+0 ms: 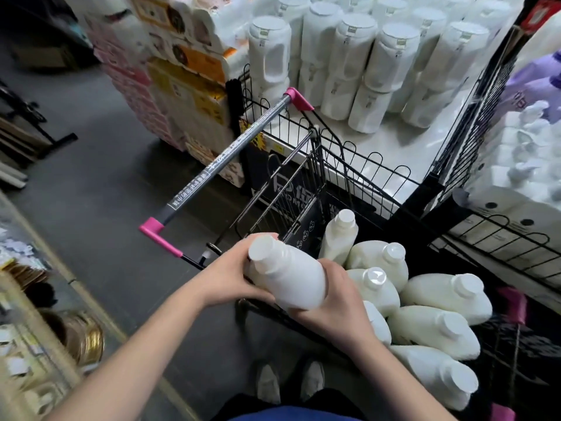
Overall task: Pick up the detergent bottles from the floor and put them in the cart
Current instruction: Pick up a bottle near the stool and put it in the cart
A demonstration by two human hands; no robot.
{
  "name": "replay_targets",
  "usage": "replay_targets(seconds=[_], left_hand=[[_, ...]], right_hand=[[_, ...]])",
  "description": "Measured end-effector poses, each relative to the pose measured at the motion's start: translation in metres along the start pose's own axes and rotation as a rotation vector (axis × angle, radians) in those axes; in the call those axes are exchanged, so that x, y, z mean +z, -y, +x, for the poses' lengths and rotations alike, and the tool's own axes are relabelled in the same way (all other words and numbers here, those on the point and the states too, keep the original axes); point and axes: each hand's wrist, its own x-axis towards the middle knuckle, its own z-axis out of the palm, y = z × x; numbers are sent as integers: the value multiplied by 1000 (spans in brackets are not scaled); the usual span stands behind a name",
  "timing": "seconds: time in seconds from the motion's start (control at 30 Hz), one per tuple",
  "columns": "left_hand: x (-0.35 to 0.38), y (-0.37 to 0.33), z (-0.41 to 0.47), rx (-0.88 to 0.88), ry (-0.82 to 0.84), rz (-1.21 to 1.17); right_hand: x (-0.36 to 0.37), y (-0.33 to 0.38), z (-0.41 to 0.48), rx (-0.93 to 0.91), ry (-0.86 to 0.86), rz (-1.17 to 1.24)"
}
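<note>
Head view: our left hand [230,276] and right hand [332,302] grip one detergent bottle [287,279] between them; seven more bottles [434,329] sit in the cart [226,158].

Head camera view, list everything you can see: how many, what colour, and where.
white plastic detergent bottle: one, white, held over the cart's near rim.
loaded white detergent bottles: about seven, white, piled in the cart's basket.
black wire shopping cart: one, black, grey handle with pink ends, centre.
large white handled jugs: many, white, display platform top right.
printed paper packs: stack, pink and orange, top left.
purple bottles: few, purple, far right.
pale shoes: two, pale, bottom centre.
left-hand grip: one, bare, on the bottle's neck end.
right-hand grip: one, bare, round the bottle's base end.
</note>
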Motion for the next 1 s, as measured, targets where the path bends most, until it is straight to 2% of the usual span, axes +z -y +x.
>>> replay_targets(seconds=[0.33, 0.77, 1.0], left_hand=[[-9, 5, -8, -1, -105, 14], [-13, 4, -12, -11, -226, 41], [-12, -1, -8, 8, -253, 34]], right_hand=[[9, 3, 15, -45, 111, -80], [25, -2, 24, -80, 131, -106], [17, -10, 27, -120, 181, -9]])
